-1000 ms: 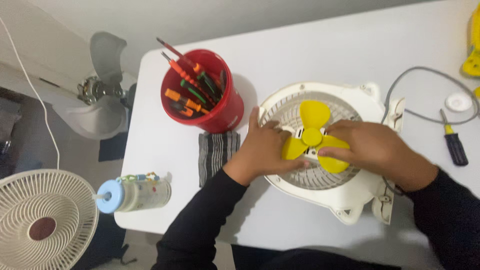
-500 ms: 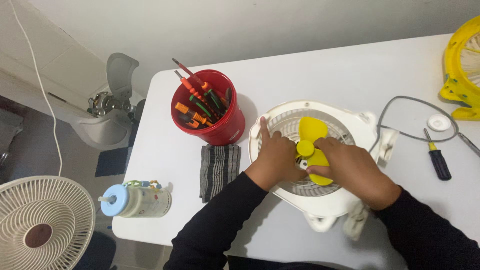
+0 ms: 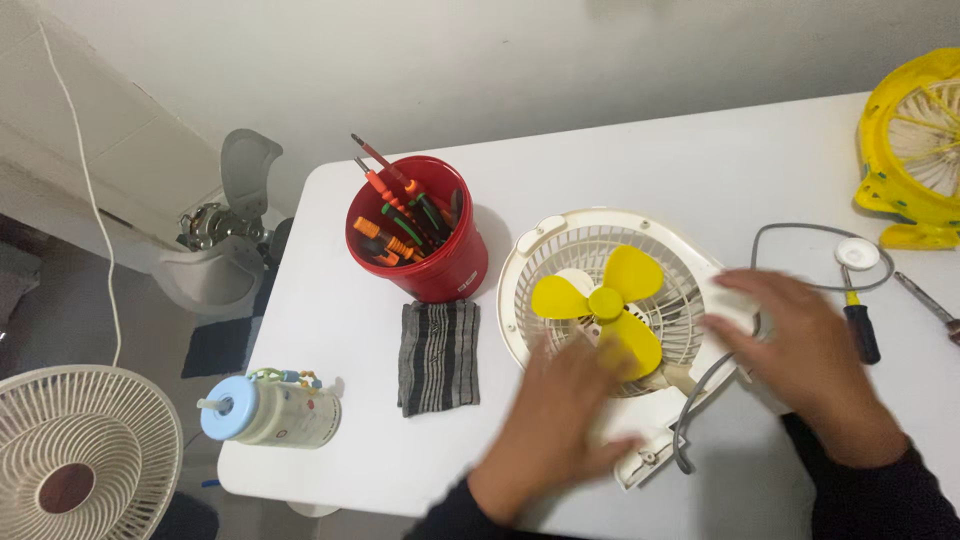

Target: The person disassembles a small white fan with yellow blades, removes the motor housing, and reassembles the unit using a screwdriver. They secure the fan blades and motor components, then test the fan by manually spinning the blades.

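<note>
Small white fan (image 3: 600,300), table centre beside red tool bucket (image 3: 420,240): front grille off, yellow blade (image 3: 605,305) on its hub, cover not fitted; left hand (image 3: 560,430) blurred, grip indeterminable; right hand (image 3: 815,360) spread flat on fan's right edge.

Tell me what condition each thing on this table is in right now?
Small white fan: lying flat, front grille off, yellow blades exposed.
Left hand: blurred, on the fan's near edge.
Right hand: blurred, at the fan's right side.
Red bucket: upright, full of screwdrivers.
Striped cloth: folded flat.
Bottle: on its side.
Black-handled screwdriver: lying loose.
Yellow grille: set aside.
</note>
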